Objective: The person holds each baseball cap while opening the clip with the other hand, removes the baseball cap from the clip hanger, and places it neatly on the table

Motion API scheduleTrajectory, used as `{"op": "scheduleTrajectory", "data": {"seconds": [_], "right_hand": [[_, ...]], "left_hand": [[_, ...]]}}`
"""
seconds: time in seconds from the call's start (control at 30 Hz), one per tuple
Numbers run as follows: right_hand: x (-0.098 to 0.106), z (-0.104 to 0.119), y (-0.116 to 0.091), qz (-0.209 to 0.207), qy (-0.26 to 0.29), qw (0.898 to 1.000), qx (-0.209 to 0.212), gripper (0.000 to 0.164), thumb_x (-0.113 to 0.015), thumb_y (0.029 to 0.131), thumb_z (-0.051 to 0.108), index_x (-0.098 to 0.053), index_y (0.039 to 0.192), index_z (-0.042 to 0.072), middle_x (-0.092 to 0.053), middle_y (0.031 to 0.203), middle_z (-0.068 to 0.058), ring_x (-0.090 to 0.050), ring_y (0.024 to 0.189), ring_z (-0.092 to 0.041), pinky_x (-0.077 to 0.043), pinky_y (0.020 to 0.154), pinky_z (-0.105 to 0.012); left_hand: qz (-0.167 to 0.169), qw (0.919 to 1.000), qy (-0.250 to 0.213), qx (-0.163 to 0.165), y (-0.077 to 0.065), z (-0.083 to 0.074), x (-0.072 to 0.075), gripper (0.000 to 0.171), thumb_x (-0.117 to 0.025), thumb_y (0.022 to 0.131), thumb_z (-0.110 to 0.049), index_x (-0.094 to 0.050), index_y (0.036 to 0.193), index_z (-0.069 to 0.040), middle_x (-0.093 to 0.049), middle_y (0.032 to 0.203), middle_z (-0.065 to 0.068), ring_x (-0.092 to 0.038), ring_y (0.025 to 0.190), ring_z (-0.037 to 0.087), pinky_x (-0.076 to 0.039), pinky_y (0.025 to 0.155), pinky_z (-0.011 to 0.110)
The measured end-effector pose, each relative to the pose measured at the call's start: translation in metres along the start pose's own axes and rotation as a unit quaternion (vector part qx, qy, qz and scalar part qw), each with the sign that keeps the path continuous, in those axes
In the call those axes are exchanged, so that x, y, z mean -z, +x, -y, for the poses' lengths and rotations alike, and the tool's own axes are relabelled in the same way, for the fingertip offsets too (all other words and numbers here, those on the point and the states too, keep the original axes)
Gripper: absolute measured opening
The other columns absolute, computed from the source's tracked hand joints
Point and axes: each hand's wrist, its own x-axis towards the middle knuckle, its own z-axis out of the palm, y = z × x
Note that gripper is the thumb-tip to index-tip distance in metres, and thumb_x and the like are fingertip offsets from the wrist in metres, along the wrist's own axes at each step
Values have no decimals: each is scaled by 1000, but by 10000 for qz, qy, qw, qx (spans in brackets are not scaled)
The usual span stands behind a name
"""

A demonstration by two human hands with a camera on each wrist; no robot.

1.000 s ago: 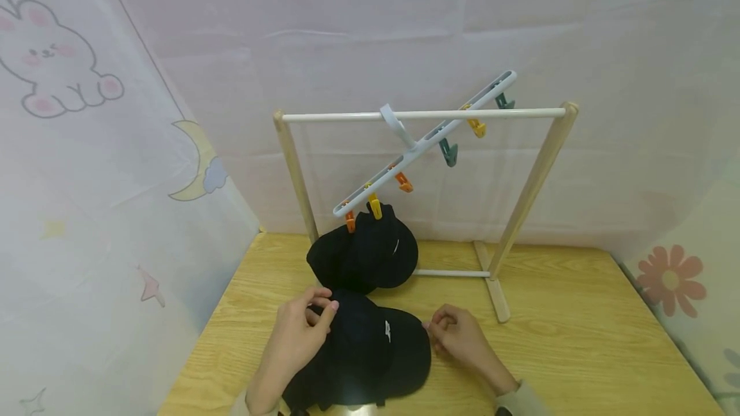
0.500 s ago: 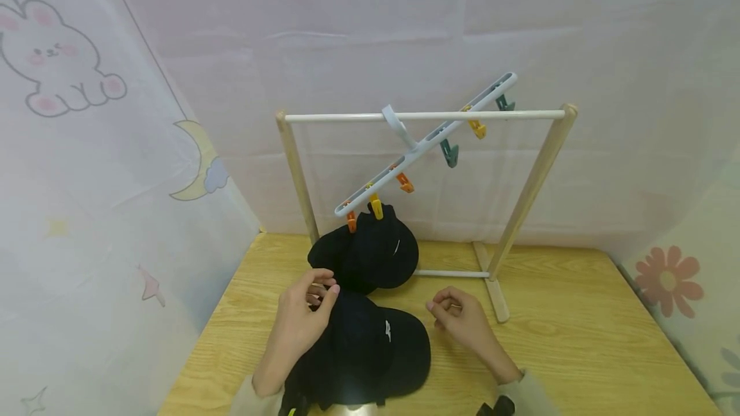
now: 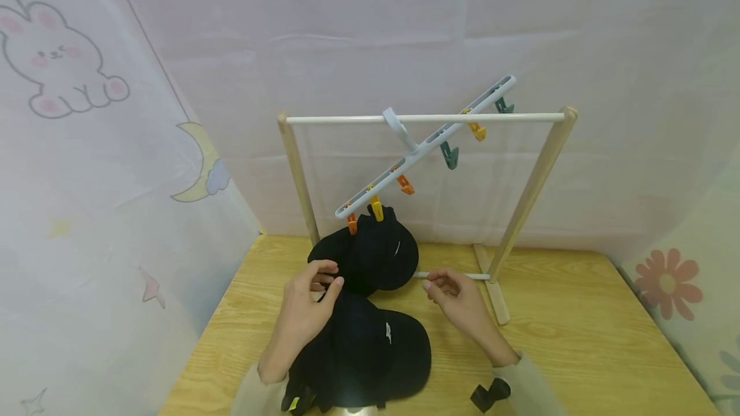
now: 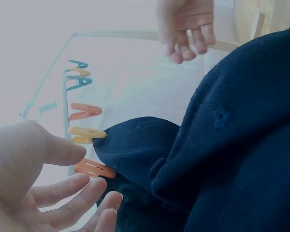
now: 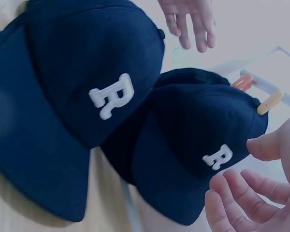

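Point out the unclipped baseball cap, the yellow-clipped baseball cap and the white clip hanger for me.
Unclipped baseball cap [image 3: 364,348], head view: on its crown.
Yellow-clipped baseball cap [image 5: 198,125], right wrist view: on its crown.
White clip hanger [image 3: 415,155], head view: mid-bar.

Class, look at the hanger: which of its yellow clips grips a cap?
The yellow clip second from the left end of the hanger in the head view pinches a dark cap; the other yellow clip, further right, holds nothing.
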Motion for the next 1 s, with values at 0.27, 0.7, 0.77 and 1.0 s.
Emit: {"op": "scheduleTrajectory", "data": {"seconds": [0.27,0.7,0.77,1.0], "right_hand": [[1,25,15,-132,-192,9992,336,19,-74,103,21,-74,117,7,-76,107,-8,-72,97,-14,-59,86,-23],[6,37,30,-221,-261,9972,670,23,-71,105,22,-73,123,8,-76,116,-9,-73,107,-19,-58,92,-25],[6,39,31,-224,-218,9970,711,23,-71,105,22,-73,124,8,-76,117,-10,-73,108,-20,-58,93,-25],[2,45,38,-303,-164,9954,897,21,-72,105,20,-74,122,8,-76,118,-9,-73,107,-18,-58,93,-24]], "left_hand": [[90,9999,-67,130,9,1,-5,28,-77,100,-11,-69,126,-4,-74,119,10,-72,99,22,-62,88,51],[102,9997,-198,37,24,-2,-10,34,-76,100,-12,-68,132,-4,-73,126,11,-73,104,25,-61,92,49],[93,9997,-227,48,26,-2,-11,34,-76,100,-13,-68,132,-4,-73,126,11,-73,105,25,-61,92,49],[100,9996,-262,95,31,-3,-14,36,-77,99,-14,-67,133,-5,-72,129,10,-73,108,26,-61,94,49]]}}
